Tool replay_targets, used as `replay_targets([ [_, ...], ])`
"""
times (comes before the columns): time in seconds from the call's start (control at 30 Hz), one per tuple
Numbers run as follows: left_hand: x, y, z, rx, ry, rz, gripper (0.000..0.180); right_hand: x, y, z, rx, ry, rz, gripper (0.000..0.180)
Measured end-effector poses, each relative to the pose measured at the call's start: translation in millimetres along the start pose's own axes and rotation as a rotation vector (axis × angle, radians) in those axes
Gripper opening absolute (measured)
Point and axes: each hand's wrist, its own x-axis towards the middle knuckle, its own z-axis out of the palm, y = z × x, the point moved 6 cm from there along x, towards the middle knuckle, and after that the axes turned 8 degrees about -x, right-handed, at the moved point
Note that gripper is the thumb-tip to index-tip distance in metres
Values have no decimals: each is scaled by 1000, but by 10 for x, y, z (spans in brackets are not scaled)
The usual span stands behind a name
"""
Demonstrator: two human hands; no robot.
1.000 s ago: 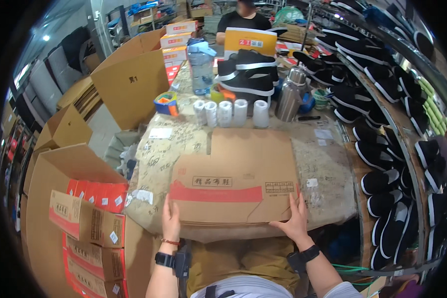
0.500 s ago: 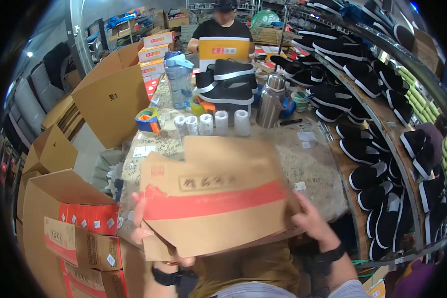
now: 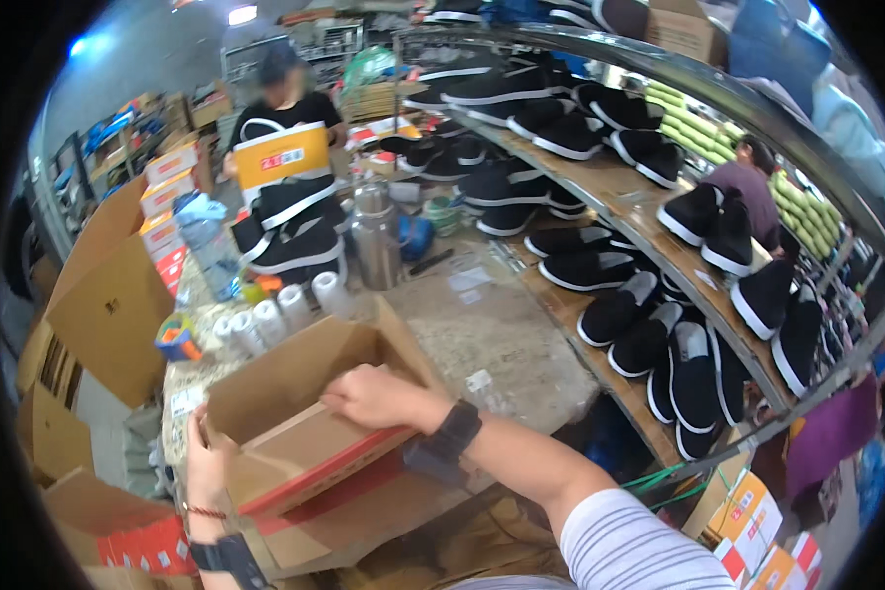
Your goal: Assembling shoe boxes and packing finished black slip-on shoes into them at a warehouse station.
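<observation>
A brown cardboard box (image 3: 290,379) with a red band stands partly folded on the near part of the table, its top facing up. My left hand (image 3: 209,460) grips the box's left side, with fingers up along the outer wall. Over the near wall, my right hand (image 3: 376,395) is curled into a fist, its fingers bent down on the cardboard flap (image 3: 300,433) inside. The fingertips of my right hand are hidden. A row of white rolls (image 3: 295,307) stands just beyond the box.
Behind the rolls are a large water bottle (image 3: 206,246), black shoes (image 3: 300,246) and a steel thermos (image 3: 376,236). Shelves of black shoes (image 3: 693,369) run along the right. Across the table a person (image 3: 285,108) holds a yellow-and-white box (image 3: 280,157). Large cartons (image 3: 108,305) stand left.
The flat, creased cardboard has become an open-topped box. My right hand has moved from its right edge to the inner flap. The view has swung to the right.
</observation>
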Motion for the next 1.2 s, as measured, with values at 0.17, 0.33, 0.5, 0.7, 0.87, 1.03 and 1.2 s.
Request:
replay_targets([
  [0.17, -81, 41, 26, 755, 163, 92, 103, -610, -206, -815, -7, 1028, -468, 15],
  [0.33, -81, -147, -92, 225, 75, 321, 87, -280, 655, -173, -53, 751, 51, 49],
  [0.5, -404, 417, 404, 646, 148, 346, 61, -506, 372, -535, 117, 270, -175, 74],
  [0.7, -588, 671, 561, 986, 211, 228, 62, -686, 190, -500, -28, 471, -78, 65],
  [0.87, -522, 615, 662, 1288, 91, 81, 51, -1080, 905, -758, 239, 540, -66, 54],
  [1.03, -469, -1, 914, 1433, 87, 346, 49, -2099, 2408, -1580, -480, 860, 425, 34],
  [1.2, -375, 439, 1084, 1373, -59, 333, 48, -3659, 2410, -2240, -852, 950, 1243, 55],
])
